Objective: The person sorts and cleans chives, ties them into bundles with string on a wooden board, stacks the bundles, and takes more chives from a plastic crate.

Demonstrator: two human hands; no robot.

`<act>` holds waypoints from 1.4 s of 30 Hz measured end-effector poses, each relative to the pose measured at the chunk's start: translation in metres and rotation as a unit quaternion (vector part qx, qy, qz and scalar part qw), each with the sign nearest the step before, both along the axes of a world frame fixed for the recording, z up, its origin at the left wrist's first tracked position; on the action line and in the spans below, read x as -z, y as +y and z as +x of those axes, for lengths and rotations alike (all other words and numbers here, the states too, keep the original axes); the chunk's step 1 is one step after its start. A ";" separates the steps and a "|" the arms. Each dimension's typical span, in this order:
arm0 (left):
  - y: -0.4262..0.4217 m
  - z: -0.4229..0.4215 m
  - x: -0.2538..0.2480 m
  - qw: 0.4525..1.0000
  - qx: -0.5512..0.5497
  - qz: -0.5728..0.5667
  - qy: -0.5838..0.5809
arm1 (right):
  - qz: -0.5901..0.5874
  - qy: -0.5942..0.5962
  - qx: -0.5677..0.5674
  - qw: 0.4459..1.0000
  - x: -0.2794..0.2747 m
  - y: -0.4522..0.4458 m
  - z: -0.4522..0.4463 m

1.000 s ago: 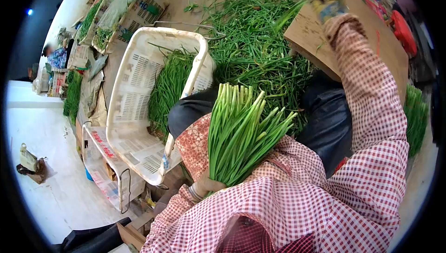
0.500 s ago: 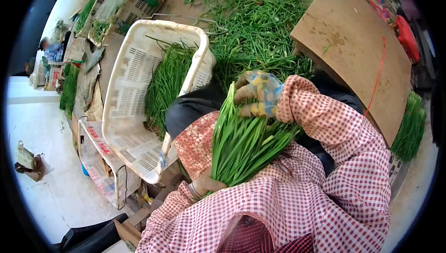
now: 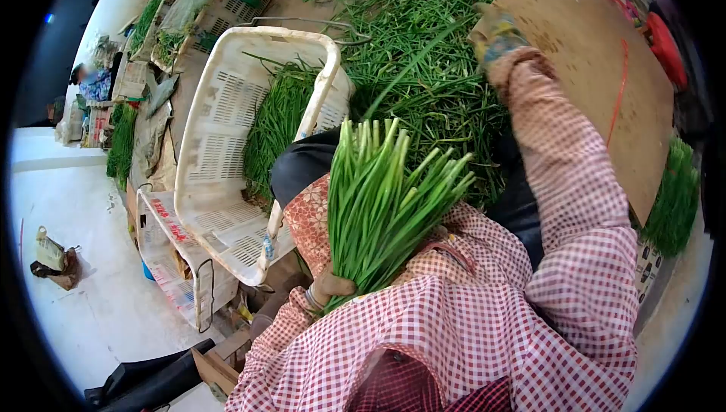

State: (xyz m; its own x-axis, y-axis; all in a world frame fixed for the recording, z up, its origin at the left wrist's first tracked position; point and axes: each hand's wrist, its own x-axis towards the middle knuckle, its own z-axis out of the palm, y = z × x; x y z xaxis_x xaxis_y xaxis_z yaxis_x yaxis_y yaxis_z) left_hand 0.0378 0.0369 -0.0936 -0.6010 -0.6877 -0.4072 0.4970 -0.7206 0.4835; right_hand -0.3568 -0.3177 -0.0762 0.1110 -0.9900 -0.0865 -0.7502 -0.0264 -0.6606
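My gloved left hand [image 3: 331, 286] is wrapped round the lower end of a bunch of long green stalks [image 3: 378, 208], whose pale cut ends fan out toward the top over my lap. My right hand [image 3: 495, 32], in a stained glove and blurred, is stretched out by the left edge of a brown board [image 3: 582, 49]. A long green blade runs from near that hand down toward the bunch; whether the fingers grip it is unclear. Below and left of the right hand lies a heap of loose green leaves [image 3: 423, 57].
A white plastic basket [image 3: 219, 140] with green stalks inside leans left of my knee, above another crate [image 3: 170, 261]. More crates of greens [image 3: 204, 15] stand at the upper left. Another person [image 3: 94, 85] is far left. Green bundles [image 3: 673, 200] stand at the right.
My right hand came in from the board to the bunch's top, then swung back up to the board's edge. My left hand has kept hold of the bunch.
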 end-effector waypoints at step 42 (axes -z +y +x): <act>-0.009 0.009 -0.072 0.970 0.057 -0.153 -0.178 | -0.090 -0.404 0.507 0.757 0.039 0.182 0.207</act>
State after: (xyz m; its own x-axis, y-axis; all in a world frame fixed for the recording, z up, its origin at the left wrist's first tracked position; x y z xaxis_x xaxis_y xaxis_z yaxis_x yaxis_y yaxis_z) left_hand 0.0472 0.0277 -0.0212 -0.5384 -0.7470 -0.3899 0.1841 -0.5558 0.8106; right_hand -0.1503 -0.1354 -0.1152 -0.7682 -0.5899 -0.2488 0.2001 0.1478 -0.9686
